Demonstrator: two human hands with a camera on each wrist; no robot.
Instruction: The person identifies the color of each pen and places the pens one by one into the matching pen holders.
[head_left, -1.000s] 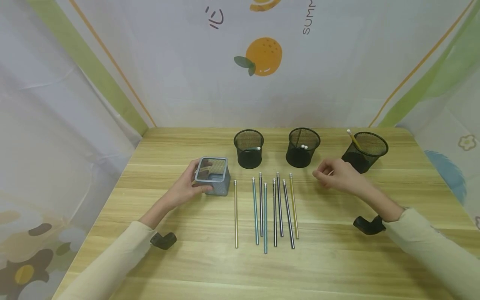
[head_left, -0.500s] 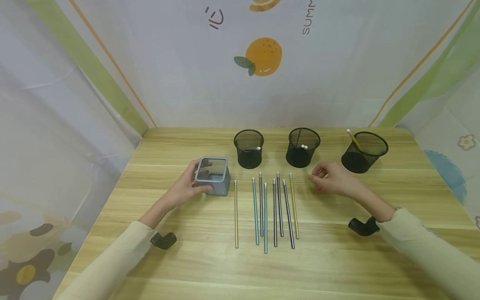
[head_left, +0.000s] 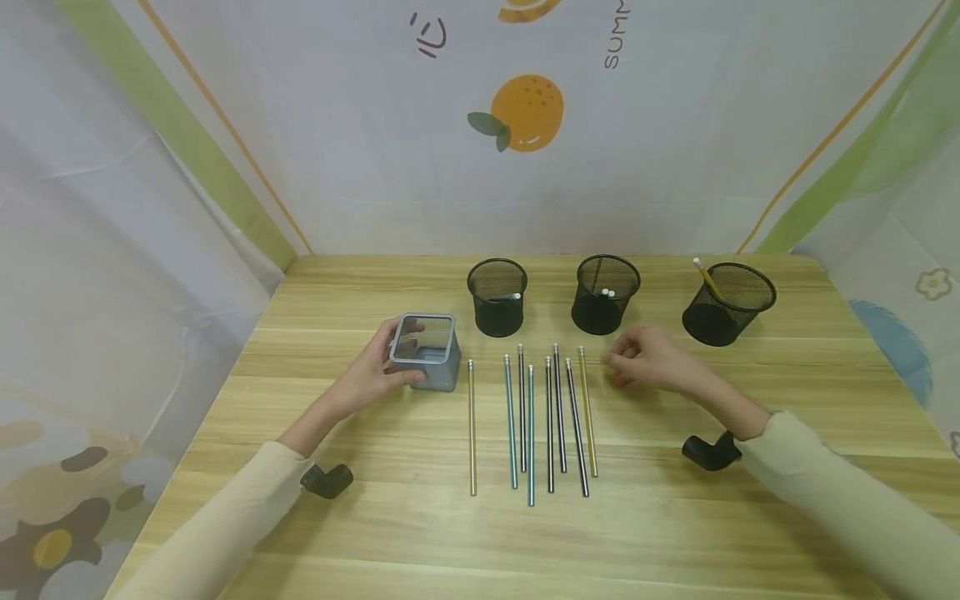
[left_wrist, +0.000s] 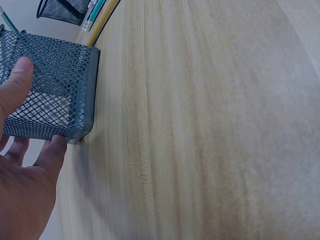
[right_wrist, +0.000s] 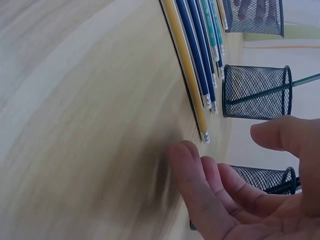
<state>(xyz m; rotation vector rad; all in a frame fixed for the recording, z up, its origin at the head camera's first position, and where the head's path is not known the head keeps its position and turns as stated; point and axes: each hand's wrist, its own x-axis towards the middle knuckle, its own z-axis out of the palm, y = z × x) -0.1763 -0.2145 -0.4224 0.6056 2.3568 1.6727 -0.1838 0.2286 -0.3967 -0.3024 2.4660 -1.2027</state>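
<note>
My left hand (head_left: 371, 377) grips a grey square mesh holder (head_left: 425, 352) standing on the wooden table (head_left: 675, 525); the thumb and fingers wrap its near side (left_wrist: 50, 95). Several pencils lie side by side in a row at the middle, from a gold pencil (head_left: 472, 425) set apart on the left to a yellow pencil (head_left: 588, 412) on the right. My right hand (head_left: 637, 362) hovers just right of that yellow pencil's (right_wrist: 187, 70) eraser end. Its fingers (right_wrist: 200, 185) are loosely curled and hold nothing.
Three black round mesh cups stand behind the row: left (head_left: 497, 298), middle (head_left: 606, 294), right (head_left: 726, 304). The right cup holds a yellow pencil (head_left: 706, 279). Printed curtains close off the back and both sides of the table.
My right hand has moved left from near the right cup toward the right end of the pencil row. The left hand and the grey holder have stayed put.
</note>
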